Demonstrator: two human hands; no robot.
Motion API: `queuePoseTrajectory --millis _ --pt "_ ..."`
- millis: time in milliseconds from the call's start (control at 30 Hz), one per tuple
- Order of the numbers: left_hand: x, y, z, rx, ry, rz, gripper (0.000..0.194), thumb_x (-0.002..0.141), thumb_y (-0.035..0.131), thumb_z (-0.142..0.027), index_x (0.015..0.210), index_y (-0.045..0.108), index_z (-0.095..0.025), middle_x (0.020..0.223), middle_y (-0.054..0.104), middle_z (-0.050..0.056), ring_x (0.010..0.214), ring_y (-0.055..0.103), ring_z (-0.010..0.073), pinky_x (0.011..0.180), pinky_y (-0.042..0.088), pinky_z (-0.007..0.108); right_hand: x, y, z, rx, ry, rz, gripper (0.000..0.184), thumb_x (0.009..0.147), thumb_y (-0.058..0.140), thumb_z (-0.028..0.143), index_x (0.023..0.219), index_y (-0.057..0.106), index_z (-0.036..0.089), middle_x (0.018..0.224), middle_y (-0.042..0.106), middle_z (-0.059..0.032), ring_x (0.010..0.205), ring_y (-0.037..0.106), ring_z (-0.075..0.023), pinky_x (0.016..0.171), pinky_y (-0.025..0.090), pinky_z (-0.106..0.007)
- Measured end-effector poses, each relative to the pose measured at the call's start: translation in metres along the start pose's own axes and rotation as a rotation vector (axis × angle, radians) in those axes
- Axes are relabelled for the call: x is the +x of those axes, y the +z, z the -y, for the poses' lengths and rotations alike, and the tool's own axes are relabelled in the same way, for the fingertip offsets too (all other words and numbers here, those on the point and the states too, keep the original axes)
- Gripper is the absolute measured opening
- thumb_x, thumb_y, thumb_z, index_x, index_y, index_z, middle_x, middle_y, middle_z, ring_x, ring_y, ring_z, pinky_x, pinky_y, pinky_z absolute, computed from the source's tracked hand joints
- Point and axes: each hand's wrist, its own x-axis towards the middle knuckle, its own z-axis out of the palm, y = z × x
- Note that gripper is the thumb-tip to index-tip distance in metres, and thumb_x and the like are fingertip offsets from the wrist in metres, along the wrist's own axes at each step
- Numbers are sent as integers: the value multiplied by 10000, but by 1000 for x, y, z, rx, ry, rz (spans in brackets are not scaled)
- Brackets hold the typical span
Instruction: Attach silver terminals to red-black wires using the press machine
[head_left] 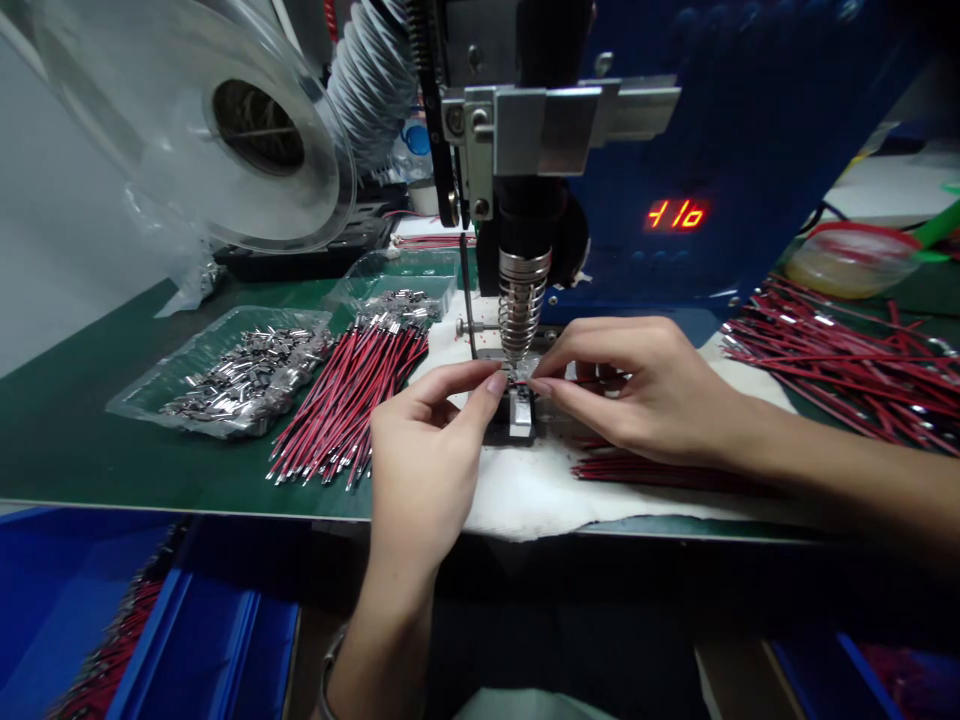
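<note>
My left hand [431,440] is closed in a pinch, thumb against forefinger, at the left of a small metal fixture [520,412]. What lies in that pinch is too small to make out. From the other side, my right hand [652,390] pinches a thin red and black wire [600,380], whose end points at the fixture. Directly above the fingertips stands the spring-wrapped tip [523,300] of a blue soldering machine [630,270]. The wire's end and the tip's lowest point are partly hidden by my fingers.
Left of my hands lie a plastic tray [142,400] of small metal parts and a bundle of red and black wires [352,400]. More wires [847,370] are heaped at right. White cloth [525,500] covers the table's front edge. A clear reel [172,130] hangs upper left.
</note>
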Motion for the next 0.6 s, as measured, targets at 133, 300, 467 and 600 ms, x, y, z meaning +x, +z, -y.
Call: queuePoseTrajectory --millis 133,300,467,600 --pt "2 2 -1 -77 -19 -17 259 746 782 -335 950 751 -179 894 749 74 715 667 152 593 485 218 -1 0 0 -7 7 -1 81 877 624 153 889 704 163 814 695 -26 672 582 -119 591 437 -236" --pt "3 3 -4 -92 -66 -50 198 728 795 -311 829 711 -162 766 721 49 660 661 143 575 494 215 -1 2 0 -20 4 -23 70 880 632 164 888 702 154 811 684 -23 681 579 -113 593 430 -228" --pt "1 2 -6 -58 -53 -39 165 729 797 -315 779 739 -168 749 723 44 672 662 149 575 494 220 0 3 0 -19 12 -26 80 887 629 178 898 707 162 823 688 -31 685 581 -124 587 426 -240" --pt "1 2 -6 -45 -51 -39 170 726 798 -325 779 756 -168 707 714 42 635 646 150 549 482 228 -1 3 0 -27 29 -26 82 889 627 182 894 708 170 817 686 -26 668 574 -122 567 418 -241"
